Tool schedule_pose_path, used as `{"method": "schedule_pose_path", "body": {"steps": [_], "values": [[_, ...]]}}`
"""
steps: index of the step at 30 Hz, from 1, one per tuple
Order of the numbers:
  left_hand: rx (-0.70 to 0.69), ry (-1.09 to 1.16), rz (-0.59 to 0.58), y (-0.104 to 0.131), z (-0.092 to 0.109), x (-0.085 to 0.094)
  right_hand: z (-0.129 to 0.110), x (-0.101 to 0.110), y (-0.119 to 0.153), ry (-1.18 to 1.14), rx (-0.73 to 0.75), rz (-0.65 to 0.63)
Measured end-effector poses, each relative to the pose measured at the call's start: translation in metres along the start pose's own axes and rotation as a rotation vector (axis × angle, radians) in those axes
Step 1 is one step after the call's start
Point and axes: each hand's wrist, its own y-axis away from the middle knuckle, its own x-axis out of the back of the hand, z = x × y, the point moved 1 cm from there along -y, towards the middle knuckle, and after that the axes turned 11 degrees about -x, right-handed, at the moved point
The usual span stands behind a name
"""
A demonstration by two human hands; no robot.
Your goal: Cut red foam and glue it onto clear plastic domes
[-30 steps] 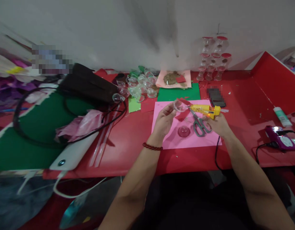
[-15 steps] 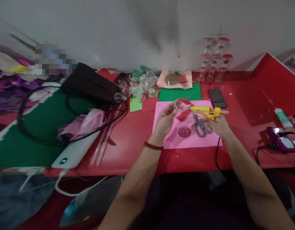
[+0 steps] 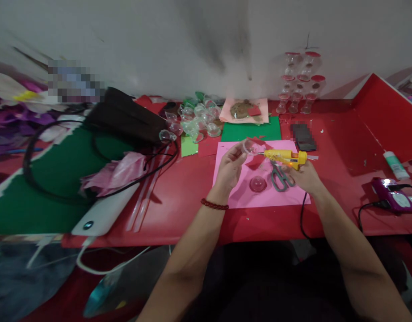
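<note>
My left hand [image 3: 232,164] is closed on a small clear plastic cup [image 3: 249,147], held by its edge above a pink sheet [image 3: 233,192]. My right hand [image 3: 304,176] grips a yellow glue gun [image 3: 283,156], whose nozzle points left at the cup. Whether the nozzle touches the cup cannot be made out. On the pink sheet below lie a clear dome [image 3: 258,184] and grey-handled scissors [image 3: 280,179]. A red paper piece lies under the cup, partly hidden.
Clear plastic cups [image 3: 201,117] are heaped behind my left hand. A stack of joined cups [image 3: 296,85] stands by the wall. A phone [image 3: 304,137], a glue bottle [image 3: 396,165] and a purple device [image 3: 393,195] lie right; a white power bank [image 3: 103,214] and black cable lie left.
The glue gun has shifted slightly left, its nozzle now nearer the cup. My left hand and the cup have hardly moved.
</note>
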Motion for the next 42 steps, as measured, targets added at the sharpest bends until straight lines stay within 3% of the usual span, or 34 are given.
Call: {"method": "schedule_pose_path", "body": {"steps": [11,42], "values": [[-0.025,0.018,-0.02,0.0006,0.0003,0.0006,-0.0032,-0.0034,0.0026,-0.032,0.016,-0.044],[-0.019,-0.003,-0.022,0.0007,-0.0009,0.0003,-0.0003,0.0024,-0.0011,-0.004,-0.033,0.021]]}}
